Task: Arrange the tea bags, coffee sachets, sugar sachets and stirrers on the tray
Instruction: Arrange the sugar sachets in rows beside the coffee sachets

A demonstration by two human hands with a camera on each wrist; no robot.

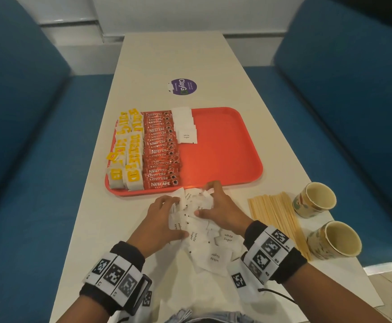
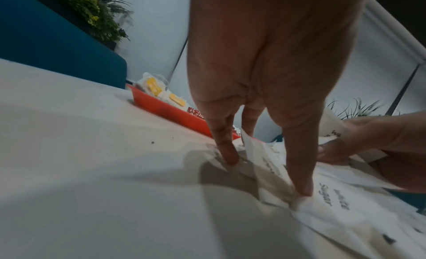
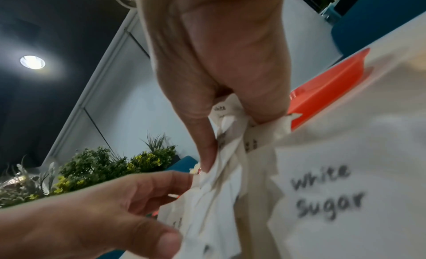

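Note:
A red tray [image 1: 220, 145] holds yellow-tagged tea bags [image 1: 129, 150] along its left side, then a row of Nescafe coffee sachets [image 1: 160, 150], then a few white sugar sachets [image 1: 185, 127]. A loose pile of sugar sachets [image 1: 204, 248] lies on the table in front of the tray. My left hand [image 1: 164, 213] presses straight fingers [image 2: 228, 153] onto the pile's left side. My right hand [image 1: 216, 203] grips a crumpled bunch of sachets [image 3: 221, 172] between thumb and fingers, just at the tray's near rim [image 3: 322, 91]. Wooden stirrers [image 1: 279, 217] lie to the right.
Two paper cups [image 1: 314, 199] [image 1: 335, 238] stand right of the stirrers near the table's right edge. A round purple sticker [image 1: 182, 86] sits beyond the tray. Blue benches flank the narrow white table. The tray's right half is bare.

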